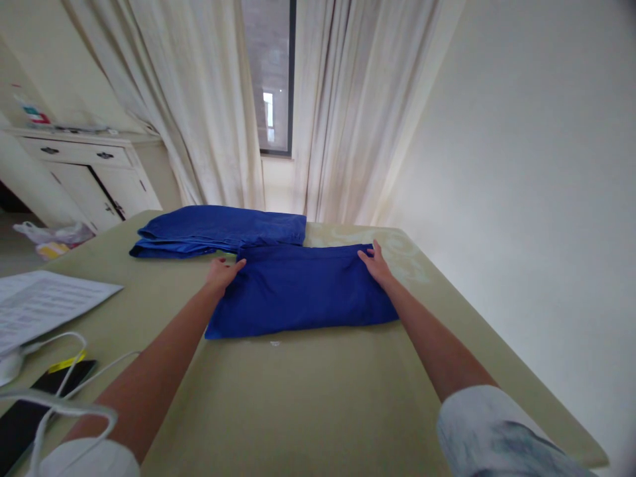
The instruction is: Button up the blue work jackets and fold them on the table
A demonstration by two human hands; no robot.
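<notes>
Head view: left hand [225, 273] and right hand [375, 265] are pinching a folded blue cloth [303, 291] near its far corners; it is lying on the green-covered table [318, 404] beside another blue folded stack [223, 225], probably handling light, soft, limp, those corners offering the surest hold.
</notes>
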